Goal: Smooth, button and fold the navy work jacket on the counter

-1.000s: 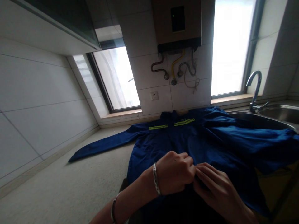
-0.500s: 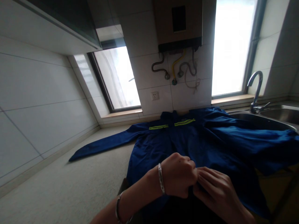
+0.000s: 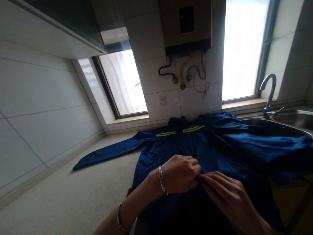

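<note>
A dark blue work jacket [image 3: 171, 147] with yellow-green stripes on its chest lies spread over the counter, collar toward the wall. One sleeve [image 3: 105, 153] stretches out to the left; the right side of the jacket reaches past the sink's front edge. My left hand [image 3: 182, 174], with bracelets on the wrist, is closed on the front edge of the jacket near its lower part. Close beside it, my right hand [image 3: 225, 192] pinches the same fabric between thumb and fingers. A small fold of blue cloth shows between the two hands.
The pale countertop [image 3: 80, 195] extends to the left. At the right are a metal sink [image 3: 298, 119] and a curved faucet [image 3: 270, 94]. A water heater [image 3: 187, 26] with pipes hangs on the tiled wall between two windows.
My left hand has shifted slightly up and left, away from my right hand, showing blue fabric between them. A green light now shows on the water heater's panel.
</note>
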Tool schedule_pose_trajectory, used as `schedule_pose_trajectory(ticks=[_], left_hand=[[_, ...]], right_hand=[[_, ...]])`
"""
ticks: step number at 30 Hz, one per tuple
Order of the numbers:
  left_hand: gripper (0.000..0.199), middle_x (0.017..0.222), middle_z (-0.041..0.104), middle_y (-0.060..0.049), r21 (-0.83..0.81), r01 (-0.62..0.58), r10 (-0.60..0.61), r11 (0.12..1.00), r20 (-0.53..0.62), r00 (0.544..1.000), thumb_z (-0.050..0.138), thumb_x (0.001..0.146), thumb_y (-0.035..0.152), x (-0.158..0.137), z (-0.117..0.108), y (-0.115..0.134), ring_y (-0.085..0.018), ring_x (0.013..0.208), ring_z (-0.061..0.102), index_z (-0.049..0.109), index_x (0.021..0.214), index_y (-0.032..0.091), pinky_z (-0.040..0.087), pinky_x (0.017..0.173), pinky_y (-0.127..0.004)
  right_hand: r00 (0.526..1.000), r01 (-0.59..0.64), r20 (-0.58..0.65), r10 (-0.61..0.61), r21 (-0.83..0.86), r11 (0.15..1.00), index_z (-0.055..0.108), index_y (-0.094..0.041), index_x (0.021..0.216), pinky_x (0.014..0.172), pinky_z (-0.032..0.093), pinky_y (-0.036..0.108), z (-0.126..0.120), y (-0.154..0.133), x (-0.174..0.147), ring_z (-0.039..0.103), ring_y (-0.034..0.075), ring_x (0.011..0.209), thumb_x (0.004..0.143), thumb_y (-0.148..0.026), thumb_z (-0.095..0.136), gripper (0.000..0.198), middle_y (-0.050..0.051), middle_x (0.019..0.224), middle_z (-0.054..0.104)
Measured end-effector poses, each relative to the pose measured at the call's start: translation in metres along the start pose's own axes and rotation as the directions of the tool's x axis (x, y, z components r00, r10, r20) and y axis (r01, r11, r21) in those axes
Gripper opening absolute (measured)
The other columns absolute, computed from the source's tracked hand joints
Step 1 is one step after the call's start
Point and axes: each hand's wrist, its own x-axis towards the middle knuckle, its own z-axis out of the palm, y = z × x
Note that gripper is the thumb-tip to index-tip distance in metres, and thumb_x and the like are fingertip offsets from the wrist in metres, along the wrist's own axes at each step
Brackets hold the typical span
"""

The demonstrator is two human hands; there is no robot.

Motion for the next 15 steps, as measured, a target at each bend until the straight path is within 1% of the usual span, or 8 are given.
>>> schedule_pose_trajectory(ticks=[3,5,6,8,10,12,13,15], left_hand=[[0.017,0.082,0.058,-0.002,0.039,0.036,-0.036,0.999,0.001,0.999,0.053,0.084,0.031,-0.0025,0.0,-0.0029,-0.016,0.079,0.056,0.053,0.076,0.017,0.046,0.064,-0.025],[0.016,0.082,0.058,-0.002,0.058,0.042,-0.041,0.997,-0.019,0.999,0.053,0.086,0.03,-0.0033,-0.0001,-0.0016,-0.016,0.081,0.056,0.053,0.076,0.017,0.045,0.061,-0.023],[0.015,0.083,0.057,-0.003,0.065,0.039,-0.037,0.997,-0.029,0.999,0.053,0.086,0.028,-0.0033,-0.0002,-0.0003,-0.016,0.082,0.055,0.053,0.076,0.017,0.045,0.06,-0.023],[0.013,0.083,0.057,-0.003,0.083,0.03,-0.027,0.996,-0.04,0.999,0.052,0.086,0.026,-0.0027,-0.0001,0.0028,-0.016,0.083,0.055,0.053,0.076,0.017,0.044,0.058,-0.022],[0.013,0.082,0.057,-0.003,0.098,0.016,-0.012,0.995,-0.039,0.999,0.052,0.086,0.024,-0.0015,0.0005,0.0052,-0.016,0.082,0.054,0.053,0.076,0.017,0.043,0.056,-0.022],[0.014,0.081,0.057,-0.003,0.101,0.006,-0.002,0.995,-0.039,0.999,0.052,0.087,0.025,-0.0002,0.0016,0.0059,-0.016,0.081,0.054,0.053,0.076,0.017,0.043,0.055,-0.022],[0.015,0.081,0.057,-0.003,0.097,0.002,0.002,0.995,-0.04,0.999,0.053,0.087,0.027,0.0004,0.0023,0.0056,-0.016,0.081,0.054,0.053,0.076,0.017,0.043,0.055,-0.022],[0.018,0.081,0.057,-0.002,0.083,-0.001,0.005,0.997,-0.047,0.999,0.054,0.086,0.032,0.0014,0.004,0.0042,-0.016,0.082,0.055,0.053,0.076,0.017,0.044,0.055,-0.023]], right_hand=[[0.997,-0.078,0.002,0.078,0.068,0.995,0.061,-0.018,0.107,0.071,0.052,0.025,0.0034,-0.0027,-0.001,0.062,0.016,0.083,0.085,-0.016,0.056,0.023,0.006,0.093,0.066],[0.983,-0.183,0.027,0.181,0.139,0.973,0.063,-0.019,0.104,0.07,0.053,0.023,0.0039,-0.0046,0.0,0.063,0.015,0.081,0.085,-0.023,0.058,0.02,0.005,0.092,0.066],[0.968,-0.249,0.05,0.244,0.173,0.953,0.065,-0.019,0.102,0.069,0.052,0.022,0.0036,-0.0051,0.0008,0.063,0.014,0.079,0.086,-0.026,0.057,0.019,0.004,0.091,0.067],[0.925,-0.381,0.104,0.366,0.226,0.897,0.067,-0.019,0.096,0.067,0.052,0.02,0.0029,-0.0047,0.0026,0.064,0.013,0.076,0.088,-0.03,0.053,0.02,0.004,0.088,0.067],[0.882,-0.472,0.148,0.448,0.256,0.844,0.069,-0.019,0.09,0.064,0.052,0.018,0.0026,-0.0022,0.0036,0.064,0.013,0.073,0.088,-0.032,0.052,0.022,0.003,0.084,0.068],[0.86,-0.51,0.169,0.482,0.267,0.818,0.07,-0.018,0.085,0.061,0.051,0.018,0.0029,0.001,0.0036,0.064,0.014,0.071,0.086,-0.035,0.053,0.024,0.003,0.078,0.068],[0.855,-0.518,0.16,0.493,0.267,0.813,0.07,-0.017,0.082,0.06,0.051,0.017,0.0033,0.0022,0.0034,0.064,0.014,0.068,0.086,-0.036,0.052,0.026,0.002,0.074,0.067],[0.853,-0.519,0.096,0.514,0.264,0.813,0.07,-0.016,0.078,0.055,0.049,0.017,0.0044,0.0028,0.0028,0.062,0.013,0.061,0.087,-0.037,0.051,0.029,0.001,0.066,0.065]])
